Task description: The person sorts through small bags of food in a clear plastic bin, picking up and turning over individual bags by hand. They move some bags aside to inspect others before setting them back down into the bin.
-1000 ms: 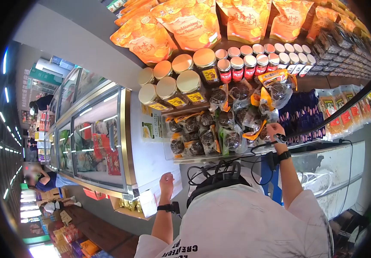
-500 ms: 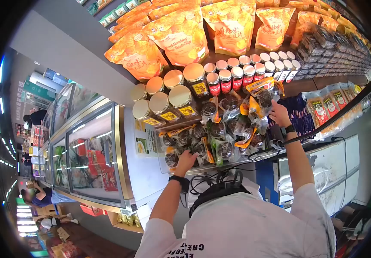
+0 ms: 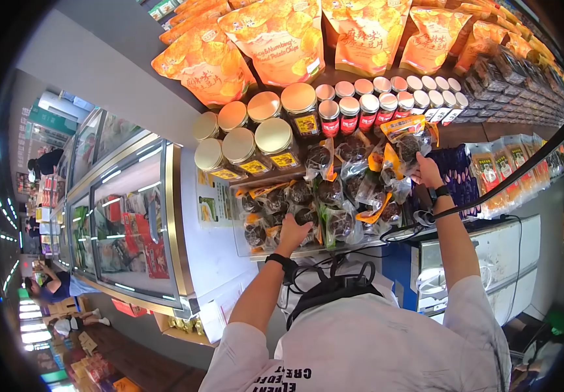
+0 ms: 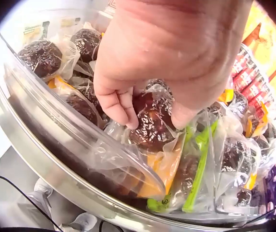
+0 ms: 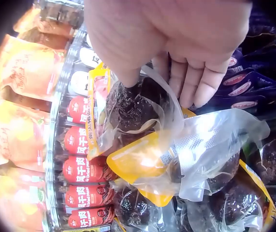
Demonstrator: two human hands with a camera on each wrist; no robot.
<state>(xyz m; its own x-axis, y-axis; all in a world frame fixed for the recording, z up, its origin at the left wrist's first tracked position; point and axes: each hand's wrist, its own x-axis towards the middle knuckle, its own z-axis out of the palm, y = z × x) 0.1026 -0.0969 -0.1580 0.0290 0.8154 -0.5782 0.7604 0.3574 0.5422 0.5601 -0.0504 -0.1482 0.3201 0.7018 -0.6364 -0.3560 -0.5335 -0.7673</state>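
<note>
Dark round food in clear bags with orange or green strips fills a clear-walled bin point(image 4: 80, 130). My left hand point(image 3: 293, 236) reaches down at the bin's left part; in the left wrist view its thumb and fingers point(image 4: 123, 108) grip the sides of one dark bagged piece point(image 4: 152, 123). My right hand point(image 3: 429, 172) is at the right end of the pile. In the right wrist view its thumb and fingers pinch the edge of an orange-and-clear bag point(image 5: 99, 111) with a dark round piece point(image 5: 133, 108) inside, above other bags.
Behind the bin stand gold-lidded jars point(image 3: 239, 144), red-labelled jars point(image 3: 348, 123) and orange chip bags point(image 3: 272, 46). Purple packs point(image 3: 455, 173) and flat clear packs point(image 3: 507, 170) lie to the right. A black cable point(image 3: 517, 176) crosses there; a glass-doored freezer point(image 3: 125, 228) stands left.
My left hand has moved up from below the bin onto the bagged pieces and taken hold of one. My right hand has moved up from the bin's front edge to the upper bag.
</note>
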